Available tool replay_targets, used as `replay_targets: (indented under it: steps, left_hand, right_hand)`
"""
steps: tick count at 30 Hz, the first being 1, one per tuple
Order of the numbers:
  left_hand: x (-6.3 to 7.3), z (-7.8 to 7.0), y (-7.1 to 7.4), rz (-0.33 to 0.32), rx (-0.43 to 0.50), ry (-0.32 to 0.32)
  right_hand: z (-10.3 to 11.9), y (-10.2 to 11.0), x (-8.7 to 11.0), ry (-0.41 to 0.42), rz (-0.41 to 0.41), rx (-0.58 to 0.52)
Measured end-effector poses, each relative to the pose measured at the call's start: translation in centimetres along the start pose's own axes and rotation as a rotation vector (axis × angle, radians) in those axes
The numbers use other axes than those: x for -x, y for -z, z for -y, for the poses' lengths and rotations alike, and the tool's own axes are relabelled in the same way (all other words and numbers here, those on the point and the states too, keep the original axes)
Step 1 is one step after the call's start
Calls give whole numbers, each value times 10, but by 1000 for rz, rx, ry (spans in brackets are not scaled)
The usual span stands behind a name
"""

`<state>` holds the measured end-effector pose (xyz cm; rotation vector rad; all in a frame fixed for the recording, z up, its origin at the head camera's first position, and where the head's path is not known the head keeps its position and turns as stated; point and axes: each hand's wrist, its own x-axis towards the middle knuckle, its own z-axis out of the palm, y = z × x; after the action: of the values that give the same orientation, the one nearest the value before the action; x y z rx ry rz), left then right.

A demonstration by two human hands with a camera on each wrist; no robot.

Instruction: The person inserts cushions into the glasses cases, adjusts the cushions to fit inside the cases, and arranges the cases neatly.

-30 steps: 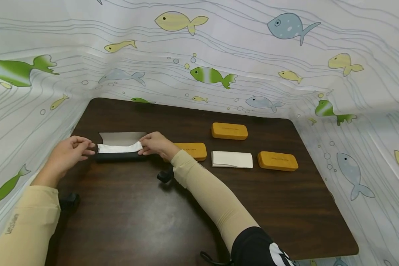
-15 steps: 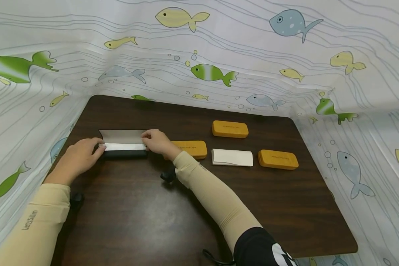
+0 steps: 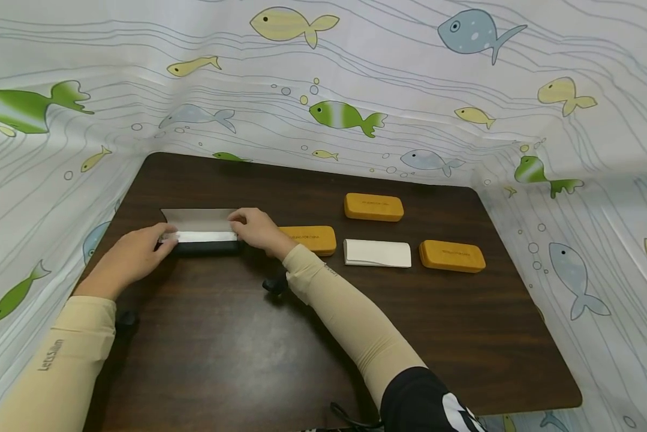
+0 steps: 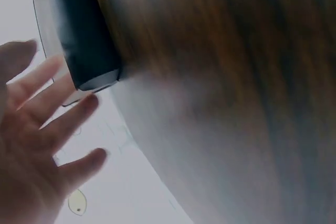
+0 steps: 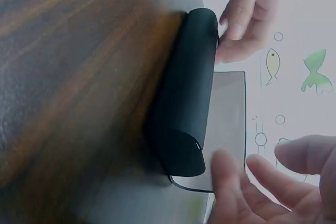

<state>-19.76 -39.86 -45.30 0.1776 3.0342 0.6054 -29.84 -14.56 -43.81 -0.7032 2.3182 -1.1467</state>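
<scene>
A black glasses case lies at the table's left with its grey-lined lid raised at the back. A strip of white cloth shows along its opening. My left hand is at the left end, its fingertips in by the cloth. In the left wrist view, its fingers are spread beside the case's end. My right hand is at the right end, fingertips near the lid's corner. The right wrist view has its thumb apart from its fingers. The case's outer wall hides the cloth in both wrist views.
A yellow case lies just beyond my right hand, partly covered by it. Farther right are a second yellow case, a folded white cloth and a third yellow case. A fish-printed sheet surrounds the dark wooden table.
My left hand has moved right, from beside the case onto its left end. The white cloth, bunched up before, now lies flatter in the case. My right hand has drawn back slightly from it.
</scene>
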Motion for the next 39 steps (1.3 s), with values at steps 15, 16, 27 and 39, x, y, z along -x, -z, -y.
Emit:
replay_targets:
  steps: [15, 16, 27, 39]
  left_hand:
    - [-24, 9, 7, 16, 24, 47]
    - [-24, 10, 6, 46, 26, 51]
    - [-8, 5, 10, 135, 20, 17]
    - [47, -8, 4, 255, 16, 24]
  right_hand:
    - [3, -8, -14, 91, 7, 506]
    - [2, -10, -14, 91, 34, 525]
    - [2, -15, 3, 109, 40, 665]
    - [-4, -39, 50, 197, 47, 1118]
